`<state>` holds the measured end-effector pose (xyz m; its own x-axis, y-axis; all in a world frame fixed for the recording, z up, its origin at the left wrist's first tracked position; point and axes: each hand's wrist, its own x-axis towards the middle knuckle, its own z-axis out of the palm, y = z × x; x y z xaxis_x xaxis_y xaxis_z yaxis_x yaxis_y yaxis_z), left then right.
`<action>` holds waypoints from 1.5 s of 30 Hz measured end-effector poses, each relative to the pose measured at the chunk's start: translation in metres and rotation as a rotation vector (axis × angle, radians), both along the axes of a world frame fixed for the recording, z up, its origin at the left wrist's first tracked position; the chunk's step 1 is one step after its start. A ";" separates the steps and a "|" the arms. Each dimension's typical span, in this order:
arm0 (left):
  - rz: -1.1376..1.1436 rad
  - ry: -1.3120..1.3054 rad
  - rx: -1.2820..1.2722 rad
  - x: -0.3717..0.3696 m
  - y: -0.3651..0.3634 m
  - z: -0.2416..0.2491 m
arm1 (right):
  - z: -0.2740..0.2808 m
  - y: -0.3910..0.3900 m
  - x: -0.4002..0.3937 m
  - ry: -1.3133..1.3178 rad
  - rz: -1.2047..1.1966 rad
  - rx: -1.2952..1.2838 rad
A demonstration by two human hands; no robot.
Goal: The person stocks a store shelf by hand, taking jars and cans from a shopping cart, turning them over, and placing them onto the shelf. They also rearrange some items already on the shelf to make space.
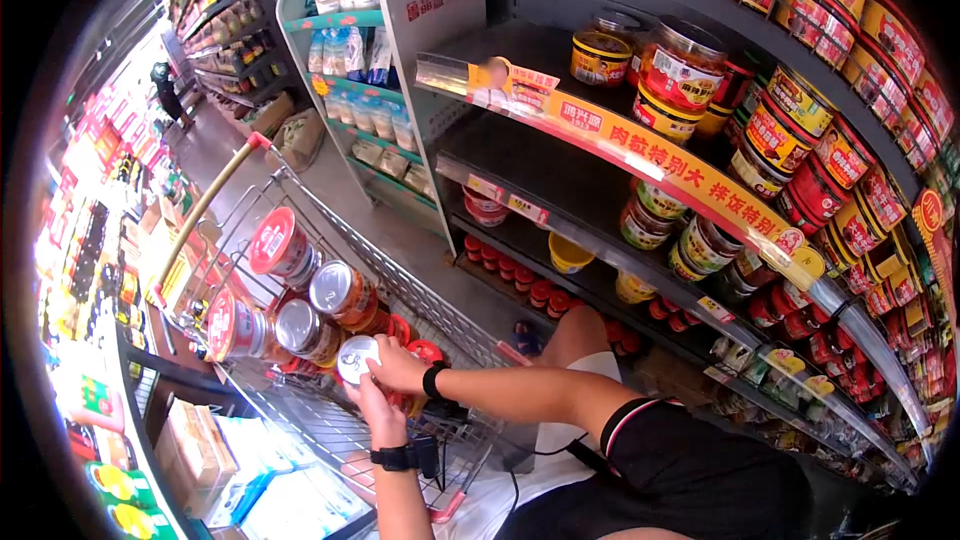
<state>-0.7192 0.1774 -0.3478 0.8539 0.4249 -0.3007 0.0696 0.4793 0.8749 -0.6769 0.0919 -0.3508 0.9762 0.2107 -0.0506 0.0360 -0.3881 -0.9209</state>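
A can with a pale, silvery round lid (358, 358) is between my two hands, inside the shopping cart (372, 240). My left hand (376, 414) is closed on the can from the near side, its thumb at the rim. From the right, my right hand (402, 368) grips the same can, fingers curled at its edge. Beside it in the cart stand several cans and jars, among them a silver-lidded can (300, 325), another silver-lidded can (343, 290) and a red-lidded tub (275, 240). The can's label is mostly hidden by my hands.
A grey shelf unit (540, 155) at the right holds many jars and tubs, such as a red-labelled jar (683, 68). A white rack (440, 60) with bagged goods stands behind the cart. Cartons (195, 440) lie at lower left. An aisle floor (215, 130) runs back, with a person (168, 92) there.
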 end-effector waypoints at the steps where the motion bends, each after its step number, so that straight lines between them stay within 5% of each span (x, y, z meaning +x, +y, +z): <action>1: -0.036 -0.007 -0.004 -0.001 0.002 -0.001 | 0.001 -0.002 0.000 0.004 0.001 0.006; 8: -0.085 0.121 0.044 -0.021 -0.027 0.064 | 0.002 -0.012 0.009 0.027 0.076 -0.026; 12: -0.121 0.074 0.000 -0.019 -0.024 0.054 | 0.011 -0.017 0.012 -0.007 0.082 -0.024; 17: -0.162 -0.239 0.038 -0.011 -0.020 0.053 | 0.087 -0.039 -0.001 -0.077 0.140 -0.070; 20: -0.254 -0.219 0.037 -0.021 -0.043 0.137 | 0.149 -0.071 -0.012 -0.154 0.133 -0.083; 24: -0.341 -0.469 0.447 0.001 -0.063 0.195 | 0.225 -0.119 -0.027 -0.434 -0.017 -0.048; 32: -0.604 -0.762 0.472 0.081 -0.171 0.301 | 0.306 -0.226 0.001 -0.994 -0.444 -0.075; 45: -0.855 -0.953 0.299 0.204 -0.341 0.340 | 0.339 -0.352 0.067 -0.941 -0.803 -0.059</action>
<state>-0.5155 -0.1633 -0.0075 0.7082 -0.4078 0.5764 -0.4472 0.3726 0.8131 -0.6103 -0.2601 -0.0114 0.4901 -0.4427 0.7509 0.4066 -0.6459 -0.6462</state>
